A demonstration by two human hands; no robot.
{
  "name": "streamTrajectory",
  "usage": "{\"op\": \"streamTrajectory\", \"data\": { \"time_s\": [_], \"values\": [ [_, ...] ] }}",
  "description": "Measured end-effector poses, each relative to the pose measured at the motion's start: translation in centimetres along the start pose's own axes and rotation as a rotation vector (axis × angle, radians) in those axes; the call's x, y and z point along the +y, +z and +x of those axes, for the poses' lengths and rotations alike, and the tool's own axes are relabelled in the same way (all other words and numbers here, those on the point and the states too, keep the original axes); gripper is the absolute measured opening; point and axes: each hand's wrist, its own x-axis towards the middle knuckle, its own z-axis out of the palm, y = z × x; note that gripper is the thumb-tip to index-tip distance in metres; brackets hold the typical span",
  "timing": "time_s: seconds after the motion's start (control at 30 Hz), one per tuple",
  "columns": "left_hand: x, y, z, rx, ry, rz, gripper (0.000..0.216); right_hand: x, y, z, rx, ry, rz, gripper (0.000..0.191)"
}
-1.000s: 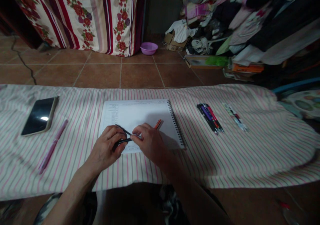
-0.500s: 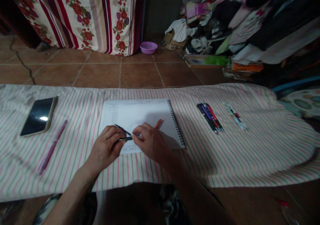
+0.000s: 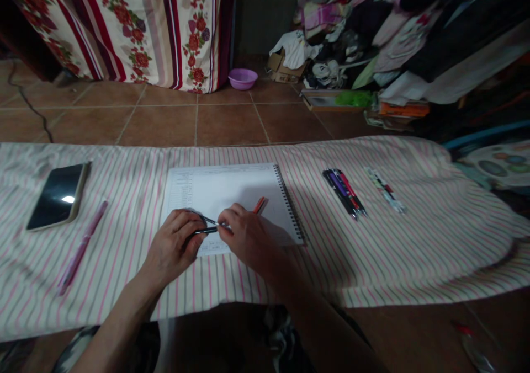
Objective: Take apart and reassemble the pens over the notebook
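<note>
A spiral-bound notebook (image 3: 232,185) lies open on the striped cloth, its coil on the right. Over its lower part, my left hand (image 3: 176,243) is closed around a black pen (image 3: 206,230). My right hand (image 3: 246,235) pinches at the same spot, its fingertips on the silvery end of a second dark slender piece (image 3: 209,219); whether this is another pen or a pen part I cannot tell. Beyond my right hand an orange pen (image 3: 259,204) sticks out, its lower portion hidden by the hand. Both hands rest close together on the page.
Left of the notebook are a phone (image 3: 56,196) and a pink pen (image 3: 85,246). On the right lie several dark, purple and red pens (image 3: 343,192) and a group of pale patterned pens (image 3: 385,190). A purple basin (image 3: 243,79) stands on the tiled floor behind.
The dark slender piece has drawn back under my left fingers, so its pointed far end no longer shows. My hands stay almost in place; the whole view shifts slightly left.
</note>
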Motion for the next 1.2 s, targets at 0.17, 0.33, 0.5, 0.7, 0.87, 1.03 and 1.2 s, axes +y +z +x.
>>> {"op": "streamTrajectory", "data": {
  "time_s": [0.17,0.33,0.5,0.7,0.87,1.03,1.2],
  "values": [
    [0.0,0.0,0.1,0.012,0.014,-0.007,0.013,-0.1,0.4,0.2,0.033,0.041,-0.025,0.005],
    [0.1,-0.1,0.0,0.022,0.007,0.025,0.015,-0.1,0.4,0.4,0.095,0.105,0.092,0.006],
    [0.4,-0.3,0.0,0.02,-0.004,0.161,0.014,-0.1,-0.2,0.7,0.104,0.245,0.235,0.007],
    [0.7,-1.0,0.2,0.079,-0.014,0.439,0.016,0.2,-0.2,0.7,0.175,0.295,0.444,0.004],
    [0.7,-0.9,0.2,0.059,-0.026,0.505,0.017,0.3,-0.1,0.5,0.204,0.334,0.634,0.006],
    [0.4,-0.7,0.2,0.126,-0.252,0.162,0.021,0.8,-0.1,0.7,0.232,0.37,0.885,0.015],
    [0.4,-0.8,0.0,0.273,-0.499,-0.348,0.02,1.3,-0.6,0.7,0.232,0.427,1.054,0.031]
  ]
}}
